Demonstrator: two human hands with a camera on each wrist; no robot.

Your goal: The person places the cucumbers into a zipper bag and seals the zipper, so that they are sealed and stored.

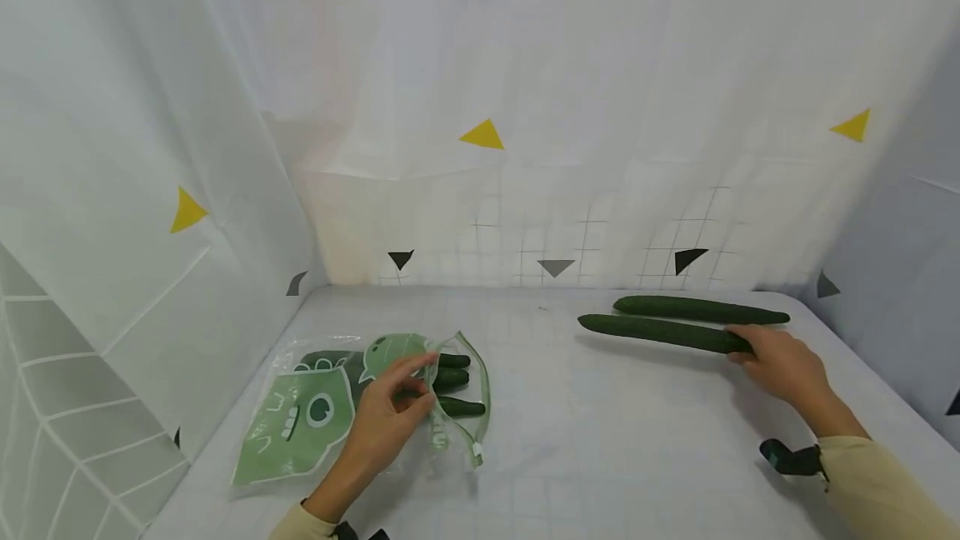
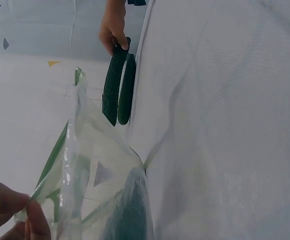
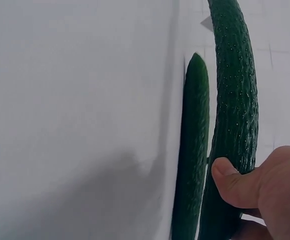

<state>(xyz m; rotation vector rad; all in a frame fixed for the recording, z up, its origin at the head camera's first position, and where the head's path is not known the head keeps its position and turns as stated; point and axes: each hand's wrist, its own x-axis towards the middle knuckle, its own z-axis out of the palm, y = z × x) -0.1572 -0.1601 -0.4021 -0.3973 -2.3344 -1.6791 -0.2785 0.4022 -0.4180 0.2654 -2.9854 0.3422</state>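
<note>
My right hand (image 1: 783, 363) grips a long dark green cucumber (image 1: 652, 332) near its right end, with the thumb (image 3: 234, 182) across its bumpy skin in the right wrist view. Just behind it a second cucumber (image 1: 697, 308) lies on the table. On the left, my left hand (image 1: 386, 415) pinches the edge of a clear zip bag (image 1: 292, 427) with green cartoon print, lifting its upper layer at the mouth. Inside the bag are several cucumbers (image 1: 452, 378), their ends showing at the opening toward the right. In the left wrist view the raised plastic (image 2: 80, 165) stands beside the fingers.
A white table (image 1: 570, 457) carries everything. White sheets (image 1: 570, 65) with yellow, black and grey triangles hang behind and at both sides. The bag's green zip strip with a small white slider (image 1: 477, 448) curves out at its open end.
</note>
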